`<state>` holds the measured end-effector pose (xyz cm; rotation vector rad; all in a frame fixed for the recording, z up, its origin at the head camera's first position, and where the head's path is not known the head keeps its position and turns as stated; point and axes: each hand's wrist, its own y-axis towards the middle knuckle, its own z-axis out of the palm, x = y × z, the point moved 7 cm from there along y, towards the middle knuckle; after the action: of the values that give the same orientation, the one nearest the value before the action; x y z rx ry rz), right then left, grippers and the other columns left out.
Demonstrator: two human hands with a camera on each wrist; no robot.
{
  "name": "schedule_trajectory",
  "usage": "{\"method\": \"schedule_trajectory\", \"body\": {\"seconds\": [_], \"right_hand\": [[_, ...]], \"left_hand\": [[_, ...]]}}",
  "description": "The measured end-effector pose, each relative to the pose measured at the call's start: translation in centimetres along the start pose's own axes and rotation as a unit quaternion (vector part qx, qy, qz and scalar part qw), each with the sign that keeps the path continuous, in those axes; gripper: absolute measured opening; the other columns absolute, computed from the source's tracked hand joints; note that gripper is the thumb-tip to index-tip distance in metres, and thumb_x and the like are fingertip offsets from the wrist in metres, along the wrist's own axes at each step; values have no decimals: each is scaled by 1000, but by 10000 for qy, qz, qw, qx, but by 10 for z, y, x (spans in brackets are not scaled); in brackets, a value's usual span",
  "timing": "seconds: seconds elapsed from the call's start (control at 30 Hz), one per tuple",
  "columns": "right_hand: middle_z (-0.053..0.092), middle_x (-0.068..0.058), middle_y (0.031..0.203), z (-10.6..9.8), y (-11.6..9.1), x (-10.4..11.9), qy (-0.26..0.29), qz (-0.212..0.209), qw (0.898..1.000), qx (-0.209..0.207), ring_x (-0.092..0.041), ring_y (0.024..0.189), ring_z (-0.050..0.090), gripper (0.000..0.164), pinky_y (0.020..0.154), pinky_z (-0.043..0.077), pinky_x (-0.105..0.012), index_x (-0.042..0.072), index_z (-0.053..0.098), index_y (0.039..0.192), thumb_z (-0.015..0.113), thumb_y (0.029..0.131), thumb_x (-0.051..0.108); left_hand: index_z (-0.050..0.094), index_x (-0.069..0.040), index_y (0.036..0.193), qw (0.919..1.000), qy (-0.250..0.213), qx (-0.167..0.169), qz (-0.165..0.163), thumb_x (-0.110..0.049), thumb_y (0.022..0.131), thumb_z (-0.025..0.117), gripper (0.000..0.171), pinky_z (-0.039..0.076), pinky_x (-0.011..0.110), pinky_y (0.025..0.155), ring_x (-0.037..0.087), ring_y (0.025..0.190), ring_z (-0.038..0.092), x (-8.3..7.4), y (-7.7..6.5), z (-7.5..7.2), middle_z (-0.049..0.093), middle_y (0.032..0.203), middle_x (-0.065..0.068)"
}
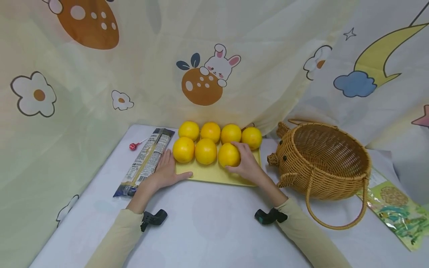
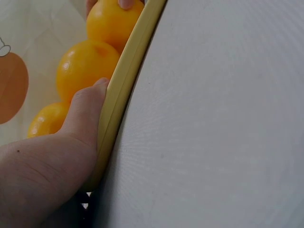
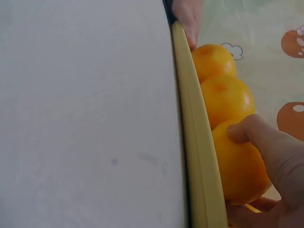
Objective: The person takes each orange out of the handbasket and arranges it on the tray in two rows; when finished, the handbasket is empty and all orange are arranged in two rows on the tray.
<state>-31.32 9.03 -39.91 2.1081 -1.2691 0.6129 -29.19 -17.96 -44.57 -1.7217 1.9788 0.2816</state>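
Several oranges stand in two rows on a yellow tray. My right hand grips the front-row orange at the right end, thumb on its near side and fingers round the far side. In the right wrist view, that same orange sits between thumb and fingers, close to the tray's front edge. The left hand rests at the tray's front left corner with fingers straight along the side. Its thumb reaches over the front rim, as the left wrist view shows, close to a front-row orange.
Left of the tray lies a long printed packet, with a red lollipop beside it. On the right stands a wicker animal-shaped basket, its handle hanging forward. A green packet lies partly behind the basket. A printed curtain hangs behind.
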Motion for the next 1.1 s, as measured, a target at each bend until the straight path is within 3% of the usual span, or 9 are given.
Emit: {"method": "schedule_trajectory", "body": {"seconds": [0.3,0.57,0.67,0.9,1.1], "right_hand": [[38,-23,143,4,-2,-2,94,34,9999,112,-37,129,45,85,108,41,-56,10,34,148,81,78,22],[35,-29,140,6,-2,-4,178,366,9990,206,-39,124,47,90,99,48,-51,16,25,154,78,82,23],[35,-30,141,5,-1,-3,139,316,9993,116,-40,124,47,92,100,47,-52,12,23,154,79,82,22],[32,-29,150,10,0,-1,94,302,9994,133,-41,138,36,98,116,31,-55,1,17,153,79,81,23],[29,-27,153,11,1,0,51,516,9984,211,-40,141,34,102,117,30,-54,2,15,154,80,80,28]], "left_hand": [[-4,2,154,10000,34,39,-44,-71,79,60,123,-3,58,122,43,149,-12,3,0,2,-13,160,28],[-5,1,154,10000,19,30,-2,-70,80,60,122,-3,58,122,42,150,-12,2,1,0,-14,160,27],[-4,2,154,10000,-13,-12,48,-69,81,60,120,-3,58,122,43,149,-12,1,2,-2,-13,160,28],[-3,2,154,10000,79,15,10,-70,80,60,121,-3,59,122,43,149,-11,5,-2,-1,-13,160,28],[-2,2,154,10000,18,-50,10,-70,79,61,122,-2,58,122,43,150,-11,8,-2,-2,-12,160,28]]}}
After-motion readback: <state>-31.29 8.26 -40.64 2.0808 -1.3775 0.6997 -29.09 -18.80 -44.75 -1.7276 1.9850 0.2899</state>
